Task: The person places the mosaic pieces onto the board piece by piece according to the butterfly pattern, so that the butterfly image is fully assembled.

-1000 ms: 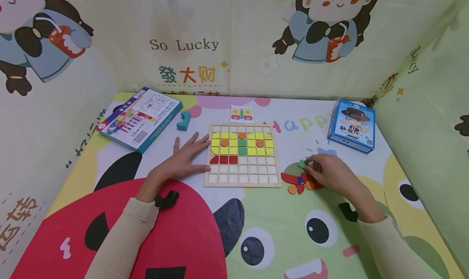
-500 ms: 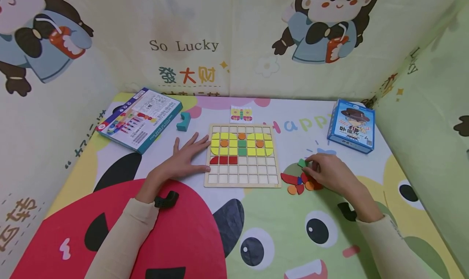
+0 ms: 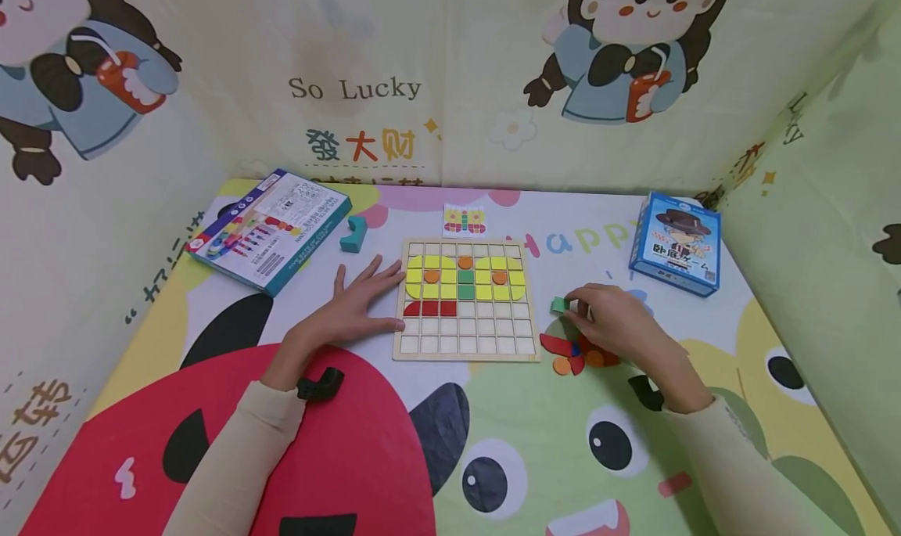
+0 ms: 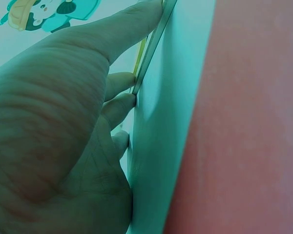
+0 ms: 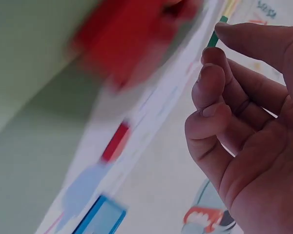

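Observation:
My right hand (image 3: pixel 612 317) pinches a small green square tile (image 3: pixel 559 305) between thumb and index finger, right of the board; the tile's thin edge also shows in the right wrist view. With fingers spread, my left hand (image 3: pixel 362 301) rests at the left edge of the wooden grid board (image 3: pixel 486 343), thumb and fingertips touching its frame. Set in the board are yellow tiles (image 3: pixel 482 289), orange round pieces, two green squares (image 3: pixel 466 284) and a row of red tiles (image 3: pixel 429 308) at left. Below the right hand lies a pile of red, orange and blue pieces (image 3: pixel 561 344), partly hidden by it.
Behind the board lies a small butterfly pattern card (image 3: pixel 464 221). A teal curved block (image 3: pixel 353 234) sits beside a large flat game box (image 3: pixel 271 229) at back left. At back right is a blue box (image 3: pixel 676 242). Patterned cloth walls surround the table.
My right hand has lifted away from the pile and moved left toward the board, carrying the green tile. The left hand has stayed in place.

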{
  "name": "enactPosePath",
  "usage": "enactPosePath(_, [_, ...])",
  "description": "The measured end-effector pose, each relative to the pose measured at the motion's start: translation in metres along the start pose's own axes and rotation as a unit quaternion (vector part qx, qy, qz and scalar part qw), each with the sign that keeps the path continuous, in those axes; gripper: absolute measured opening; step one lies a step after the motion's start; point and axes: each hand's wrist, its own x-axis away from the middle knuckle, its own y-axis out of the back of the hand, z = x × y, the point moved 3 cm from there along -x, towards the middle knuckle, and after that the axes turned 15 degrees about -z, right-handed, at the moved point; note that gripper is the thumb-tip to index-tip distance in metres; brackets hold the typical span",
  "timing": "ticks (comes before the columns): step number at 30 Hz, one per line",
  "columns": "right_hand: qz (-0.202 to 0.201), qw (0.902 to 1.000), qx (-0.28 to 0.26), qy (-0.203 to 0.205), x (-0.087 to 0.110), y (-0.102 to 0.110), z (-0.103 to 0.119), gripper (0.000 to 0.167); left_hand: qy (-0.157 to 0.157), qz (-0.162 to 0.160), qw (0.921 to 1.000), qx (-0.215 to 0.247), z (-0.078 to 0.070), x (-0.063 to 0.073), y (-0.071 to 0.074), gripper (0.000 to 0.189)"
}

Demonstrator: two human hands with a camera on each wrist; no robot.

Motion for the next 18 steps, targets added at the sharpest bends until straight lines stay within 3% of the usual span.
enactPosePath(7, [0.004, 0.9994, -0.017, 0.03, -0.021, -0.014, 0.041, 0.034, 0.004, 0.001, 1.0, 0.008, 0.0, 0.0, 0.001, 0.1])
enactPosePath(18, [0.006, 0.9954, 0.0, 0.095, -0.043, -0.036, 0.099, 0.033, 0.003, 0.004, 1.0, 0.004, -0.001, 0.0, 0.001, 0.1])
